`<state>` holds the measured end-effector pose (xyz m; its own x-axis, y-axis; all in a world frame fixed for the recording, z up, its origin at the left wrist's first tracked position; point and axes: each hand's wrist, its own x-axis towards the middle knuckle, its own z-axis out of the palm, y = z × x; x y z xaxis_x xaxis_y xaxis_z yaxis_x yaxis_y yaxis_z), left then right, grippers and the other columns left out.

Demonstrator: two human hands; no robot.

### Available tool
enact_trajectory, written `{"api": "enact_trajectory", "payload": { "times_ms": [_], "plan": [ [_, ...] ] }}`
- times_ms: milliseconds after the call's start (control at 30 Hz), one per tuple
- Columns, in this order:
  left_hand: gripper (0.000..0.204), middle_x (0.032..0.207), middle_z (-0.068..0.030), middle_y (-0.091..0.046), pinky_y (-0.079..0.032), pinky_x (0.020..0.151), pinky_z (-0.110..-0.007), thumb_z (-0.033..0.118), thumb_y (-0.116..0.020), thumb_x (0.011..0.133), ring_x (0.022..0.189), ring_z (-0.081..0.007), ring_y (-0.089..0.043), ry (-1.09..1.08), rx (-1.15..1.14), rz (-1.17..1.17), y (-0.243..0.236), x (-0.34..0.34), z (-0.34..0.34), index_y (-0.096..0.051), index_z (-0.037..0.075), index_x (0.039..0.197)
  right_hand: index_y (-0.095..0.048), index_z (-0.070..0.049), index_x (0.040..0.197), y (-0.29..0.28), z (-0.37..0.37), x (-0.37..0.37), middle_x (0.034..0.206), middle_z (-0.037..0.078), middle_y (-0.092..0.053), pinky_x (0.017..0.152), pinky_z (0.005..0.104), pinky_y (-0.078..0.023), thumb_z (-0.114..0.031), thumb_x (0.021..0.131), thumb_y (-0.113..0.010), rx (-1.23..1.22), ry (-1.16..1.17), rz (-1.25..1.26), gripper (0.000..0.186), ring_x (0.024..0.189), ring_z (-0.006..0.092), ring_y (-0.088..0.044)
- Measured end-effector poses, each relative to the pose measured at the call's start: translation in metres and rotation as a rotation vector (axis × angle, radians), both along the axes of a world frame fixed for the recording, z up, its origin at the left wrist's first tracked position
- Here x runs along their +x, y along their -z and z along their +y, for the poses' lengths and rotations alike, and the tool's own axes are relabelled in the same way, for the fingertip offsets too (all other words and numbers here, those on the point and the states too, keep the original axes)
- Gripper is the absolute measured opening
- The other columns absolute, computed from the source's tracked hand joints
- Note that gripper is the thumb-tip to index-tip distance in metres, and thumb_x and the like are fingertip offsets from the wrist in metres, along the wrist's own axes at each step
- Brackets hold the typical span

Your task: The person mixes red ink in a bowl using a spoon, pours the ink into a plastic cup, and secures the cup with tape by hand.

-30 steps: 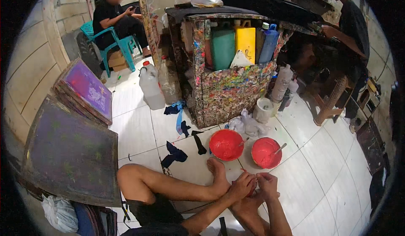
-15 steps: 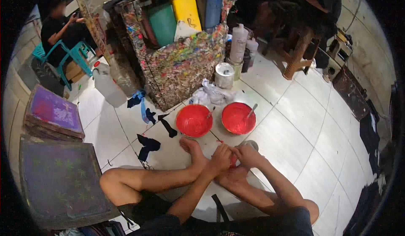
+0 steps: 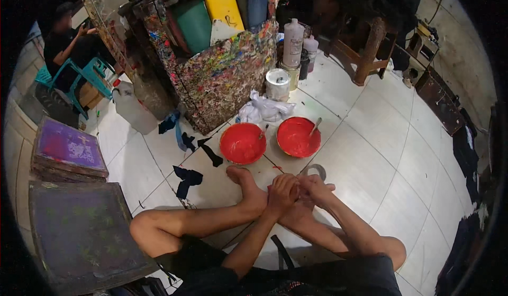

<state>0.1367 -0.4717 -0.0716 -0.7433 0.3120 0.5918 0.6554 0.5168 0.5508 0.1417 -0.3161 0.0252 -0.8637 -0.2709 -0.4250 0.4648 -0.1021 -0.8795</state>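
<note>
My left hand (image 3: 283, 191) is closed, fingers curled, over my crossed foot. My right hand (image 3: 316, 190) is closed beside it, and the two meet around something small with red on it, mostly hidden by the fingers. Just beyond my right hand a greyish round, ring-like thing (image 3: 319, 169) shows; its kind is unclear. In front of my feet stand two bowls of red paint, a left bowl (image 3: 226, 157) and a right bowl (image 3: 286, 151). Each has a spoon-like handle sticking out, the right handle (image 3: 316, 125) leaning to the right.
White plastic bags (image 3: 264, 107), a paint can (image 3: 278, 86) and bottles (image 3: 293, 42) stand behind the bowls. A paint-crusted box (image 3: 222, 74) holds jerrycans. Black cloth scraps (image 3: 187, 180) lie left; framed screens (image 3: 84, 232) are stacked beside my knee. A person (image 3: 66, 44) sits at far left.
My view has shifted slightly, so the bowls sit higher in the picture. My left hand has turned and curled more, my right hand has shifted a little, and the ring-like thing shows more.
</note>
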Motion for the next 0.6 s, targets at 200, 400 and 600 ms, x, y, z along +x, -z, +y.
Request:
{"api": "enact_trajectory", "payload": {
  "times_ms": [200, 400, 600],
  "plan": [
    [0.06, 0.114, -0.0208, -0.058, -0.047, 0.092, -0.047, 0.027, -0.078, 0.073, 0.107, -0.0379, -0.058, 0.056, 0.341, -0.146, -0.035, 0.012, -0.011, -0.051, 0.003, 0.121, -0.061, -0.008, 0.078, -0.062, -0.026, 0.004, 0.062, -0.004, -0.048, 0.047, 0.0249, -0.031, -0.039, 0.102, -0.051, 0.161, -0.196, 0.256, 0.041, 0.053, 0.0057, -0.041],
    [0.074, 0.118, -0.0102, -0.061, -0.052, 0.089, -0.035, 0.021, -0.088, 0.066, 0.107, -0.0241, -0.061, -0.089, 0.674, -0.322, -0.106, 0.008, -0.022, -0.05, 0.006, 0.127, -0.066, -0.009, 0.084, -0.157, -0.065, -0.015, 0.064, -0.006, -0.054, 0.05, 0.0228, -0.039, -0.042, 0.101, -0.051, 0.274, -0.282, 0.341, 0.04, 0.057, 0.0049, -0.05],
    [0.068, 0.125, -0.0091, -0.058, -0.051, 0.091, -0.032, 0.016, -0.084, 0.075, 0.108, -0.0212, -0.059, -0.013, 1.159, -0.664, -0.196, 0.008, -0.028, -0.048, 0.003, 0.132, -0.065, -0.002, 0.106, -0.257, -0.02, -0.039, 0.088, 0.005, -0.064, 0.067, 0.0277, -0.049, -0.055, 0.093, -0.058, 0.955, -0.232, 0.649, 0.055, 0.081, 0.0123, -0.059]
  ]
}}
